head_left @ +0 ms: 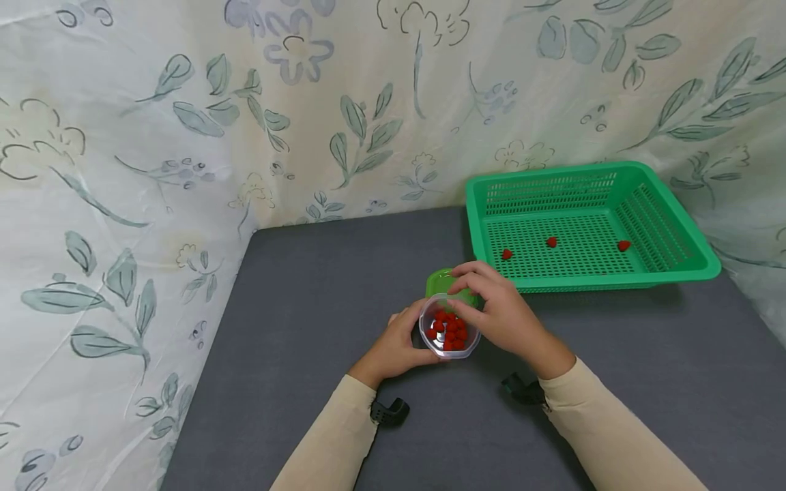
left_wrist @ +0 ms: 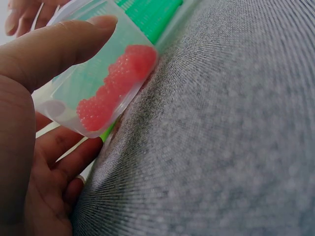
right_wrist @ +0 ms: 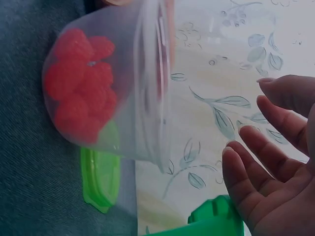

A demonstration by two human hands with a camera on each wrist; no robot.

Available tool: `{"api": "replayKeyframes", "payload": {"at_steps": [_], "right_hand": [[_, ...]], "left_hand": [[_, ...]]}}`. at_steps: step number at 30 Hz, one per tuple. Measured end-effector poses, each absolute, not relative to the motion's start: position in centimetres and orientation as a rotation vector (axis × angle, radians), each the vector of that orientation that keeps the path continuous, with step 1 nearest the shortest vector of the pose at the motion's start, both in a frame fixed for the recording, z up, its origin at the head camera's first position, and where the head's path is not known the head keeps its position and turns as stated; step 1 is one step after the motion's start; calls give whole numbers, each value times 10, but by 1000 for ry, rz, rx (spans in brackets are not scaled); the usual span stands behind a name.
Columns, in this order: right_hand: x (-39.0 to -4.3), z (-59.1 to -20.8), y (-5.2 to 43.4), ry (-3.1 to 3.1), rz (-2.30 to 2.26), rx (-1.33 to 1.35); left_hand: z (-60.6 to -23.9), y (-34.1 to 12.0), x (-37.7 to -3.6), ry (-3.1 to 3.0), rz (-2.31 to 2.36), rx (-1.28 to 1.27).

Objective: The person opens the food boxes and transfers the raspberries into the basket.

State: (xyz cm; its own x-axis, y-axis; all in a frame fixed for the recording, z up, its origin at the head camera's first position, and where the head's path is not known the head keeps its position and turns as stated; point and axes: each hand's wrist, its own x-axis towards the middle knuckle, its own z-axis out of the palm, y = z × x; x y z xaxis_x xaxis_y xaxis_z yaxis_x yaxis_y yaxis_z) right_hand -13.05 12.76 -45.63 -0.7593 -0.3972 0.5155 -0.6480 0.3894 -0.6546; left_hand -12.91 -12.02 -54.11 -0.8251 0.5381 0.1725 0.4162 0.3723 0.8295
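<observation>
On the counter (head_left: 307, 327), the left hand (head_left: 399, 348) gripped a clear tub (head_left: 449, 335) of raspberries (head_left: 451, 331); the right hand (head_left: 500, 310) hovered relaxed above it.

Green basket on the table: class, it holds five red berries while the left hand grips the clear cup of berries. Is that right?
Not quite. The green basket holds three red berries, as the head view shows. The left hand does grip the clear cup of berries.

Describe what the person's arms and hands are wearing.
Both arms wear long cream sleeves: left sleeve, right sleeve. A small black camera mount sits at each wrist, left mount and right mount. The left hand and right hand are bare.
</observation>
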Motion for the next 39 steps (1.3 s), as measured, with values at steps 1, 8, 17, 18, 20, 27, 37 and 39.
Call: {"api": "replayKeyframes", "payload": {"at_steps": [1,8,17,18,20,27,37,39], "right_hand": [[-131,-458,127,-2384,1306,928],[-132,-468,122,-2483,1275,961],[-134,-479,118,-2604,1239,926],[-134,-481,117,-2615,1235,916],[-135,-485,117,-2630,1240,892],[-138,-497,115,-2688,1249,852],[-137,-502,111,-2825,1189,820],[-136,-502,110,-2848,1164,812]], "left_hand": [[-541,-120,-129,2498,1446,872],[-539,-120,-129,2500,1435,872],[-539,-120,-129,2499,1433,881],[-539,-120,-129,2499,1434,882],[-539,-120,-129,2501,1433,884],[-541,-120,-129,2503,1430,874],[-541,-121,-129,2489,1429,879],[-541,-121,-129,2489,1423,877]]}}
